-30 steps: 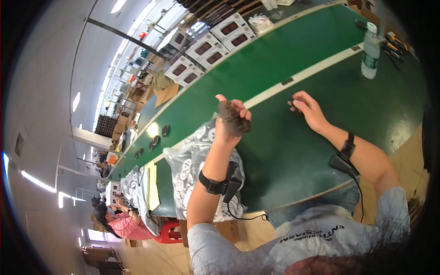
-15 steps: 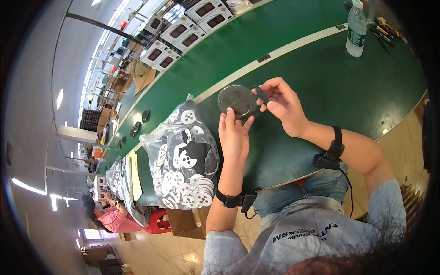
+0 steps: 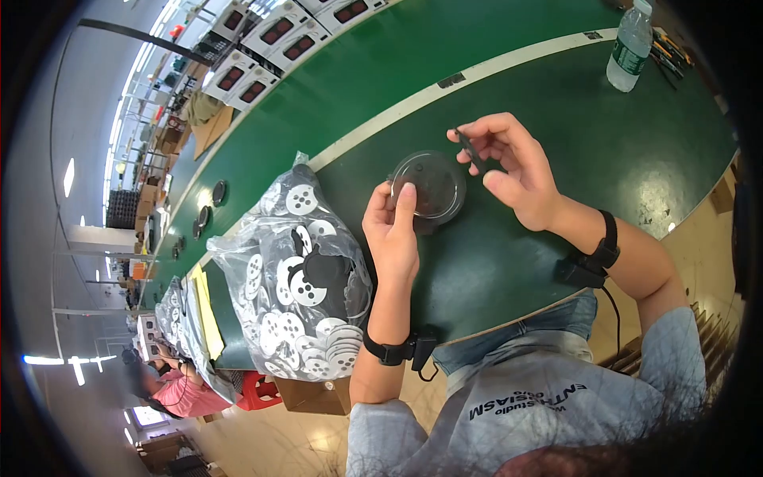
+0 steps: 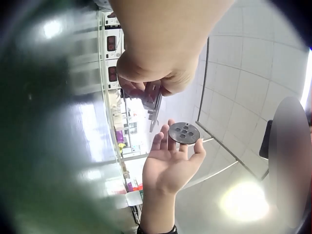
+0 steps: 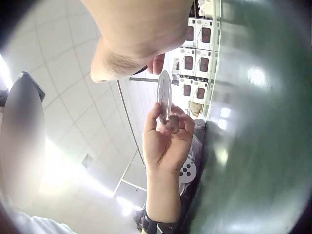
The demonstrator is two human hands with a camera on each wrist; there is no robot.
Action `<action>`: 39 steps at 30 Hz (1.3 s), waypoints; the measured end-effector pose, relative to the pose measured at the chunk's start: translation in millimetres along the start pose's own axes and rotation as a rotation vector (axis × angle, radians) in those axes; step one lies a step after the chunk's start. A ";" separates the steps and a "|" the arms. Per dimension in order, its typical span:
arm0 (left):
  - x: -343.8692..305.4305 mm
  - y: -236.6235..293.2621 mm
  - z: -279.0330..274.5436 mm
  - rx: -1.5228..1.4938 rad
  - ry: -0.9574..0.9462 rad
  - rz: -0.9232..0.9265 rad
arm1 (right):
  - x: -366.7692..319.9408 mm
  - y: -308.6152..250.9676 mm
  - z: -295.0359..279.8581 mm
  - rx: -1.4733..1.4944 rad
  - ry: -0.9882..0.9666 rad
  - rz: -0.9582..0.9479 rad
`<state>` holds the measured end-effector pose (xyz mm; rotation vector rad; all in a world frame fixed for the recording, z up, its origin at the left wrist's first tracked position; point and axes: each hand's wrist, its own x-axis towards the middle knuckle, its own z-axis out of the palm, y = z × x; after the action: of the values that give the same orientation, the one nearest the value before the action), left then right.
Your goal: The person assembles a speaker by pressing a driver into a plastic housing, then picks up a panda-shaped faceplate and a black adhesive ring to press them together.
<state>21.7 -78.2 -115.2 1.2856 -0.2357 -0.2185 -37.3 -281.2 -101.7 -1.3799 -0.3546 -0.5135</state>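
My left hand holds a round dark piece with a clear rim, thumb on its near face. The right wrist view shows this round piece nearly edge-on between thumb and fingers. To its right, my right hand pinches a thin dark disc at the fingertips. From the left wrist view, the dark disc has several holes and lies level on the fingers. A small gap separates the two pieces. Both are held above the green table.
A clear plastic bag of white and black discs with holes lies to the left. Several dark round pieces sit farther along the table. A water bottle stands back right near some tools. Printed boxes are stacked behind.
My hands came together from apart, and the left one turned its round piece face-up. Since then the right hand has drawn slightly right with its disc. The head view has shifted.
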 end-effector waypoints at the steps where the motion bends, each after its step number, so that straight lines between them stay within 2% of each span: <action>1: -1.4 1.7 4.5 -0.003 0.002 -0.003 | -0.6 -1.0 0.7 -0.012 -0.022 0.017; 5: -9.1 2.7 4.3 -0.061 -0.007 -0.015 | -2.4 2.3 5.9 -0.027 -0.062 0.073; 8: -9.2 0.5 4.1 -0.200 -0.055 -0.081 | -2.4 3.9 4.6 -0.049 -0.089 0.094; 15: -8.2 6.2 7.2 -0.346 -0.010 -0.241 | -2.6 13.6 1.0 -0.038 -0.095 0.103; 19: -8.0 -2.0 1.7 -0.314 -0.021 -0.220 | -0.5 16.9 0.3 -0.151 -0.089 0.026; 22: -11.3 -5.7 1.2 -0.292 -0.052 -0.166 | 5.8 9.9 -1.2 -0.522 -0.168 -0.178; 26: -14.4 -7.3 -0.4 -0.270 -0.088 -0.065 | 9.8 10.9 -0.7 -0.650 -0.199 -0.279; 30: -17.0 -6.6 1.2 -0.239 -0.066 -0.043 | 8.2 14.5 0.4 -0.644 -0.249 -0.224; 39: -16.2 -3.5 0.5 -0.267 -0.056 -0.132 | 10.0 17.7 -5.4 -0.530 -0.300 -0.201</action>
<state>5.9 -74.9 -119.3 1.0312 -0.1630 -0.3866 -19.6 -285.9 -112.2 -1.9564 -0.6363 -0.5916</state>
